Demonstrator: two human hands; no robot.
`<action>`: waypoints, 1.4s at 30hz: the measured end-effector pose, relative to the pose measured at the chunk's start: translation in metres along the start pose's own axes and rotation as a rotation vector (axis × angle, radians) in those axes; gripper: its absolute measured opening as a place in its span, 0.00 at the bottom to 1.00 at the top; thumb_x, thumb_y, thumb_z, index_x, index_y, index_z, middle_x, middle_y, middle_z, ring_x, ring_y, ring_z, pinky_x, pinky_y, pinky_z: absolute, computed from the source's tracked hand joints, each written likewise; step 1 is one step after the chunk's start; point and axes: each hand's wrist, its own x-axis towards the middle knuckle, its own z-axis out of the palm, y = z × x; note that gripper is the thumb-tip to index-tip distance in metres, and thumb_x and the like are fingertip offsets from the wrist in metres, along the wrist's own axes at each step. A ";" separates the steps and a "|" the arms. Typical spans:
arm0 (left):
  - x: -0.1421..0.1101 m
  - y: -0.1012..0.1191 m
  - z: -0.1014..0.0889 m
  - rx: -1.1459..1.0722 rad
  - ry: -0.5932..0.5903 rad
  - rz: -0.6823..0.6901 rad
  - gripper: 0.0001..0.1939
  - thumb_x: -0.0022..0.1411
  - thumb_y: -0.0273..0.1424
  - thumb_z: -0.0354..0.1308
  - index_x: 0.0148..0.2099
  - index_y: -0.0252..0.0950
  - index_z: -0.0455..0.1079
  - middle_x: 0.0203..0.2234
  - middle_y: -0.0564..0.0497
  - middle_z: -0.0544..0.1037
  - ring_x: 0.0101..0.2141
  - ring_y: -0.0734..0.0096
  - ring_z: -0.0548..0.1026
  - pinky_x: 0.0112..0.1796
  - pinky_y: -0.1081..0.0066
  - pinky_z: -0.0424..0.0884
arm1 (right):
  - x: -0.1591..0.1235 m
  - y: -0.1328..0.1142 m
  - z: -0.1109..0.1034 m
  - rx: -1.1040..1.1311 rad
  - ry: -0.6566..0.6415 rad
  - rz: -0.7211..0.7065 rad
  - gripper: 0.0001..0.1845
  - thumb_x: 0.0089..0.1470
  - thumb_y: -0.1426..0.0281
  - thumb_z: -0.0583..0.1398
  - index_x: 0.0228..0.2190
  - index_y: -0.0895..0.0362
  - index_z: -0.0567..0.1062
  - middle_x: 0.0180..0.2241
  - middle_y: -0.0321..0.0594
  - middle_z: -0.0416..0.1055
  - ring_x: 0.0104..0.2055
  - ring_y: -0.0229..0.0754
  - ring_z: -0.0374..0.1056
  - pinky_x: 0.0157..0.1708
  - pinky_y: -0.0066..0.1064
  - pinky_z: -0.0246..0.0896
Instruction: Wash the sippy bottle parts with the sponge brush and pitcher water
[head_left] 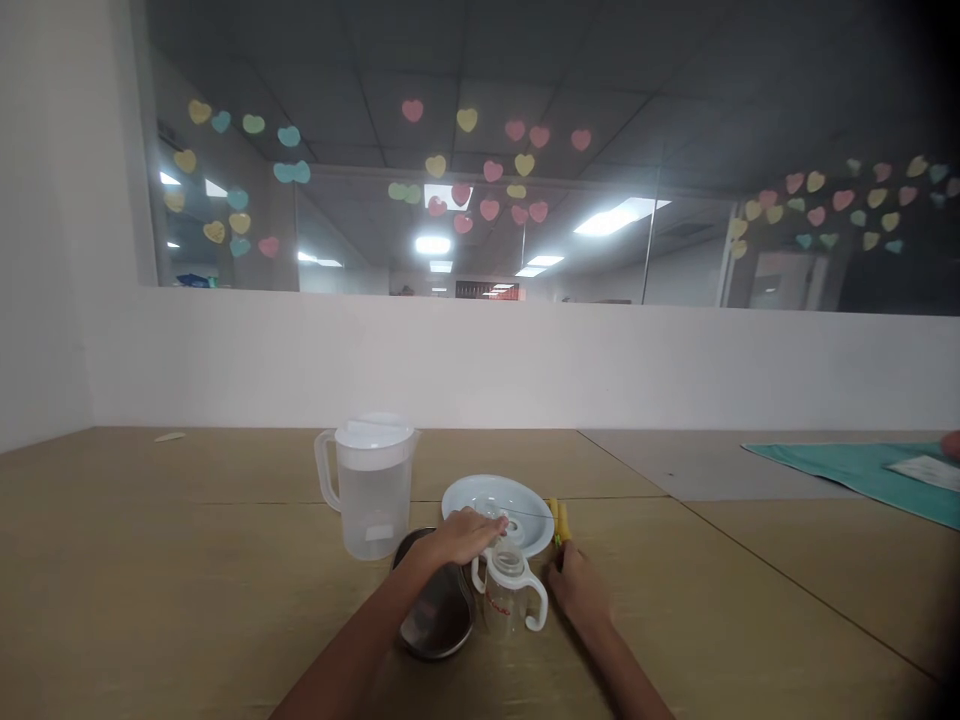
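Note:
A clear baby bottle (504,600) with two white handles and red print stands uncapped on the table. My left hand (463,535) reaches past its left handle with fingers stretched out, over the near edge of a pale blue plate (457,492). Small clear and white parts (512,524), perhaps the bottle's cap and ring, lie on that plate; my fingers hide some of them. To the right of the bottle, my right hand (581,588) is closed at the near end of a slim yellow object (562,522) with a bit of green. Its exact kind is unclear.
A lidded translucent pitcher (375,500) holding clear liquid stands left of the plate. Under my left forearm sits a metal tray (439,625). At far right, a teal cloth (840,465) carries a pale packet (926,471), with another person's fingertip (951,445) at the frame edge.

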 end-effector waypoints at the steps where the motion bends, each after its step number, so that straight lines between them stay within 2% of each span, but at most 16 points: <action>1: 0.001 -0.001 0.000 0.004 -0.032 -0.018 0.31 0.64 0.48 0.32 0.36 0.39 0.74 0.33 0.48 0.78 0.37 0.62 0.73 0.40 0.67 0.65 | 0.000 0.000 -0.001 0.002 -0.003 0.009 0.06 0.45 0.71 0.51 0.27 0.54 0.67 0.26 0.46 0.72 0.27 0.48 0.70 0.22 0.33 0.56; 5: 0.005 -0.003 0.003 0.018 -0.093 -0.083 0.36 0.63 0.51 0.29 0.33 0.37 0.74 0.34 0.44 0.77 0.43 0.56 0.70 0.47 0.60 0.59 | 0.000 -0.002 -0.005 0.089 0.031 0.082 0.05 0.45 0.70 0.50 0.26 0.52 0.66 0.25 0.44 0.71 0.27 0.48 0.69 0.23 0.32 0.54; 9: 0.005 -0.002 0.005 -0.009 -0.096 -0.120 0.35 0.62 0.53 0.32 0.27 0.35 0.72 0.29 0.45 0.76 0.41 0.56 0.70 0.47 0.62 0.58 | 0.003 -0.004 -0.008 0.315 0.140 0.235 0.06 0.44 0.67 0.52 0.25 0.53 0.67 0.22 0.41 0.69 0.25 0.46 0.67 0.24 0.32 0.54; 12: 0.004 -0.001 0.003 -0.070 -0.058 -0.140 0.33 0.61 0.52 0.35 0.26 0.35 0.72 0.25 0.46 0.75 0.35 0.59 0.72 0.45 0.63 0.60 | 0.003 -0.005 -0.012 0.384 0.236 0.287 0.13 0.45 0.64 0.50 0.33 0.55 0.68 0.26 0.41 0.70 0.25 0.45 0.66 0.24 0.32 0.54; 17: 0.007 -0.004 -0.006 -0.255 0.086 -0.140 0.30 0.61 0.50 0.38 0.29 0.35 0.73 0.29 0.47 0.76 0.35 0.62 0.72 0.41 0.68 0.61 | 0.000 -0.012 -0.025 0.497 0.497 0.301 0.26 0.52 0.58 0.46 0.49 0.59 0.61 0.37 0.45 0.70 0.29 0.43 0.66 0.28 0.32 0.56; 20: 0.011 -0.006 -0.010 -0.408 0.171 -0.149 0.27 0.58 0.50 0.43 0.30 0.33 0.72 0.31 0.46 0.77 0.37 0.64 0.71 0.41 0.70 0.62 | -0.004 -0.018 -0.030 0.579 0.618 0.194 0.30 0.52 0.54 0.48 0.51 0.59 0.62 0.40 0.46 0.71 0.29 0.42 0.67 0.29 0.32 0.57; 24: 0.013 -0.007 -0.015 -0.638 0.247 -0.206 0.28 0.57 0.50 0.44 0.38 0.31 0.71 0.37 0.43 0.76 0.40 0.63 0.71 0.40 0.70 0.65 | -0.010 -0.023 -0.026 0.535 0.649 0.003 0.28 0.54 0.53 0.50 0.48 0.59 0.68 0.39 0.47 0.74 0.32 0.44 0.70 0.31 0.32 0.61; 27: 0.013 -0.005 -0.021 -0.816 0.273 -0.239 0.28 0.60 0.49 0.42 0.46 0.30 0.67 0.42 0.40 0.74 0.42 0.65 0.72 0.39 0.70 0.67 | -0.013 -0.023 -0.021 0.443 0.715 -0.219 0.23 0.57 0.58 0.50 0.47 0.59 0.70 0.40 0.47 0.75 0.38 0.44 0.72 0.36 0.31 0.63; 32: 0.012 0.002 -0.036 -1.353 0.285 -0.327 0.20 0.61 0.42 0.49 0.43 0.30 0.68 0.36 0.42 0.75 0.36 0.69 0.73 0.40 0.71 0.67 | -0.013 -0.020 -0.020 0.302 0.774 -0.570 0.17 0.57 0.70 0.53 0.47 0.56 0.71 0.39 0.42 0.76 0.37 0.39 0.72 0.39 0.28 0.64; 35: 0.010 0.010 -0.042 -1.425 0.260 -0.321 0.18 0.62 0.40 0.49 0.42 0.30 0.69 0.32 0.44 0.75 0.35 0.70 0.73 0.39 0.72 0.67 | -0.012 -0.018 -0.021 0.248 0.756 -0.686 0.18 0.56 0.73 0.54 0.48 0.53 0.72 0.38 0.40 0.76 0.38 0.39 0.72 0.40 0.29 0.65; 38: 0.007 0.020 -0.045 -1.413 0.247 -0.327 0.18 0.61 0.41 0.51 0.42 0.30 0.69 0.32 0.44 0.76 0.35 0.69 0.74 0.41 0.71 0.67 | -0.011 -0.015 -0.020 0.223 0.756 -0.704 0.18 0.56 0.74 0.53 0.47 0.52 0.72 0.37 0.40 0.76 0.37 0.39 0.72 0.39 0.29 0.67; 42: 0.002 0.032 -0.047 -1.385 0.291 -0.291 0.12 0.57 0.36 0.58 0.39 0.31 0.70 0.29 0.46 0.75 0.34 0.69 0.74 0.41 0.71 0.67 | -0.011 -0.014 -0.021 0.241 0.765 -0.746 0.20 0.55 0.75 0.53 0.49 0.51 0.71 0.37 0.41 0.76 0.37 0.39 0.72 0.39 0.29 0.67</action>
